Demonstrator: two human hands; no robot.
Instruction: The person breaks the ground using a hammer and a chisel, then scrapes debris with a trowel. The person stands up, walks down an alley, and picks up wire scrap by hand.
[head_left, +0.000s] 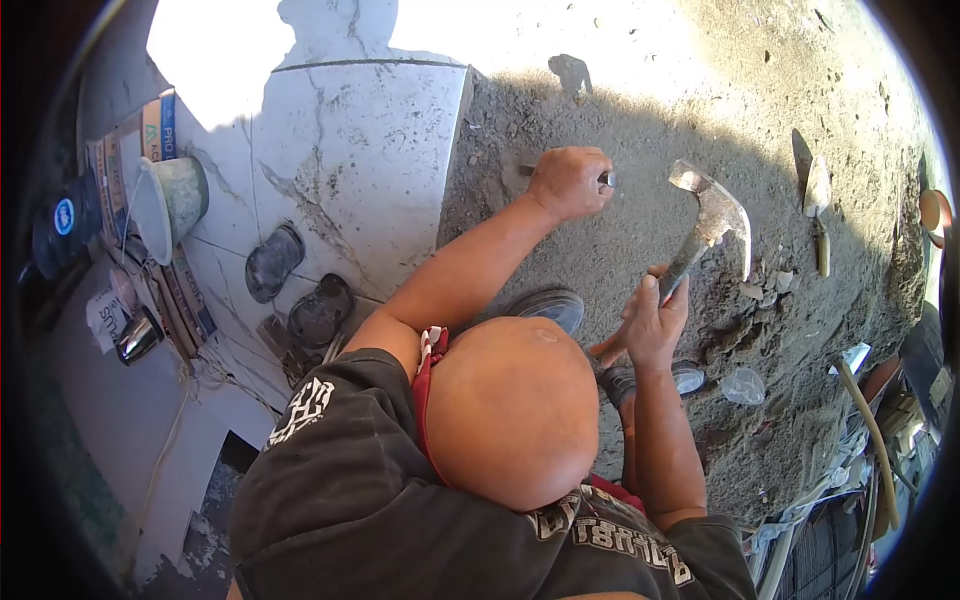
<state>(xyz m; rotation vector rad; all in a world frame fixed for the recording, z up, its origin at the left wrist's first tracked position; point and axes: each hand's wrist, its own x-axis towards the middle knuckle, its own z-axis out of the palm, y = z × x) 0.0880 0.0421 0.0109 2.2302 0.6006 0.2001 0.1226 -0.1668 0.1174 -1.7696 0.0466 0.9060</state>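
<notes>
My left hand is closed around a short metal rod that looks like a chisel. One end shows at the right of my fist and a dark end pokes out at the left, near the edge of a marbled white tile. My right hand grips the handle of a worn claw hammer. The hammer head is raised to the right of my left fist, apart from the rod. Below both hands lies rough grey sand or mortar.
A trowel lies at right, near broken chips and a clear plastic cup. Sandals, a bucket and cardboard boxes stand at left. Sticks and debris crowd the lower right.
</notes>
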